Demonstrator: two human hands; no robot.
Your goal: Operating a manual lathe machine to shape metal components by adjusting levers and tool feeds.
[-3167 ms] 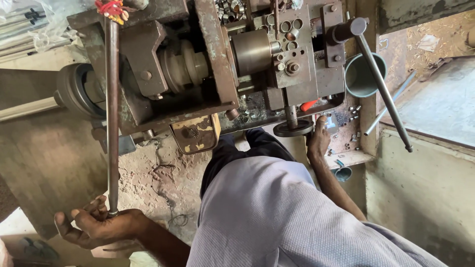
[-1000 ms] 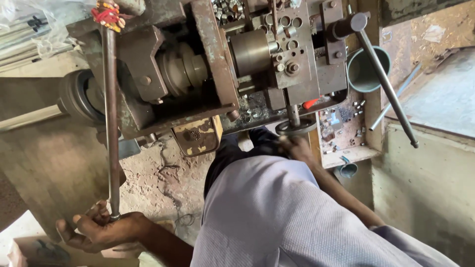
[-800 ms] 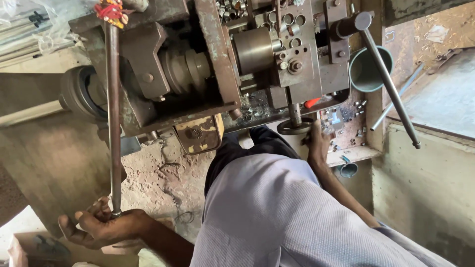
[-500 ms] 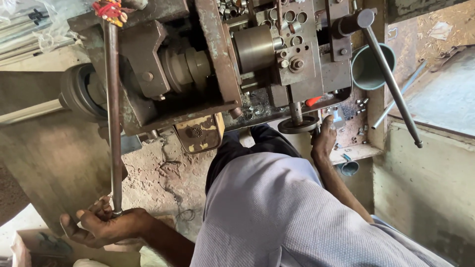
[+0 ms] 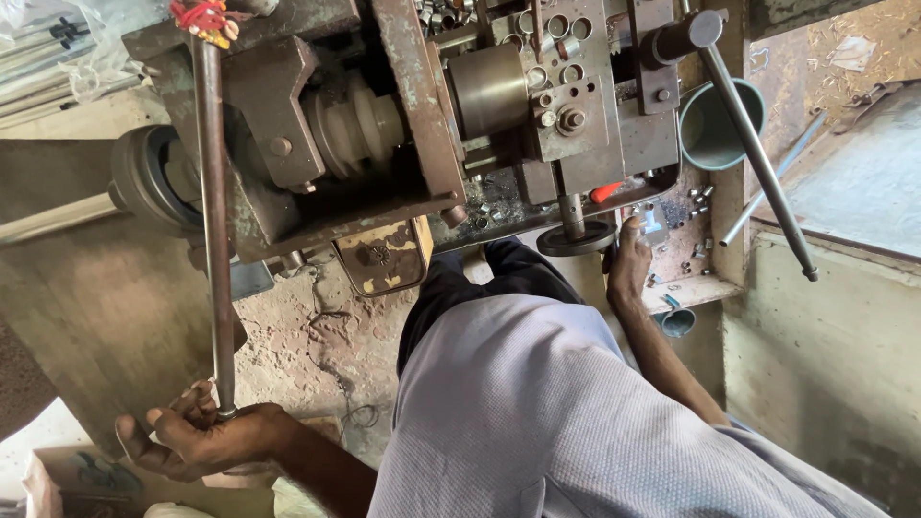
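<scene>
Left hand point(image 5: 206, 436), lower left of frame, fingers curled closed around the bottom end of a long grey steel rod point(image 5: 213, 221) rising to upper left. Right hand point(image 5: 628, 261), centre right, fingertips resting on the dark round metal handwheel point(image 5: 577, 238); its opening cannot be judged.

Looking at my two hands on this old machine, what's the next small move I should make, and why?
Probably turn the small handwheel a little with your right hand. That hand rests right beside the wheel at the machine's front edge, while your left hand already grips the lower end of the long metal rod, which runs up into the machine, so only the right is free.
</scene>
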